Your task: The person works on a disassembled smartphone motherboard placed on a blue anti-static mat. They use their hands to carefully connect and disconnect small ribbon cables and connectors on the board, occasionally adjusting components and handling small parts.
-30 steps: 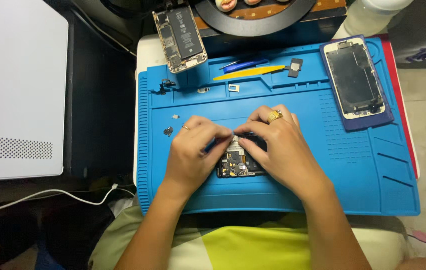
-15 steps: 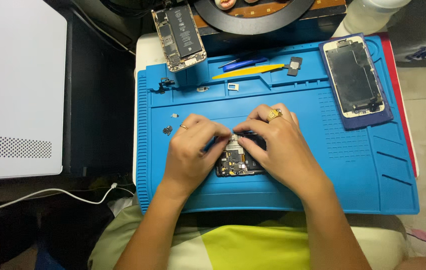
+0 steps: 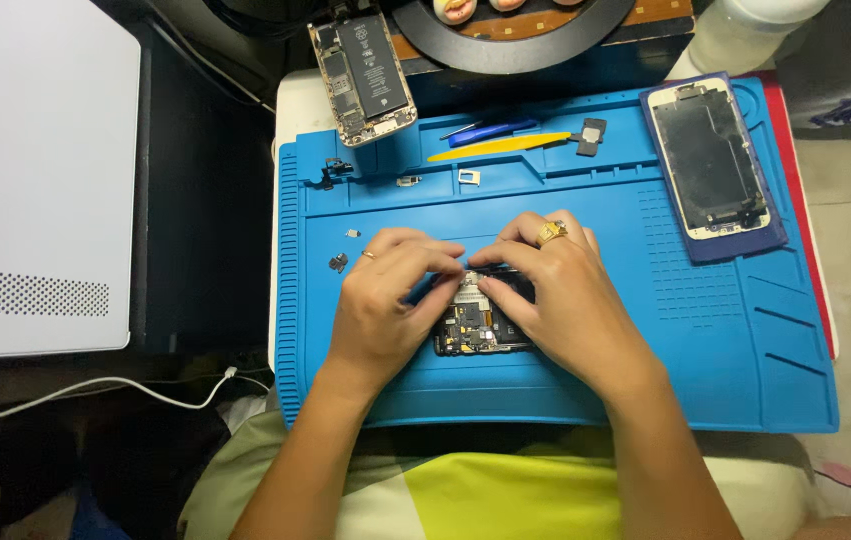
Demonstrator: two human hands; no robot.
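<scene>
Slippage looked the likeliest trouble: the small dark circuit board with a silver shield [image 3: 475,322] was pinched only at its upper edge, so a sideways push from either thumb could have flexed it or flicked it off the blue silicone repair mat [image 3: 585,400]. Loose parts were a second worry; the tiny grey screws and brackets [image 3: 338,262] near the mat's left edge lay just beside the left wrist and a brush of the arm could have scattered them.

The board lay near the middle of the mat, slightly towards its near edge, directly under both hands. The left hand [image 3: 385,300] was curled closed, fingertips gripping the board's upper left part. The right hand [image 3: 555,295], wearing a gold ring, was likewise closed on the board from the upper right, covering much of it.

At the mat's far edge rested a yellow plastic pry tool [image 3: 495,148] and a blue-handled tool [image 3: 490,130]. The opened phone body with black battery [image 3: 363,70] overhung the far left corner, and a detached phone screen [image 3: 710,160] lay by the far right corner.
</scene>
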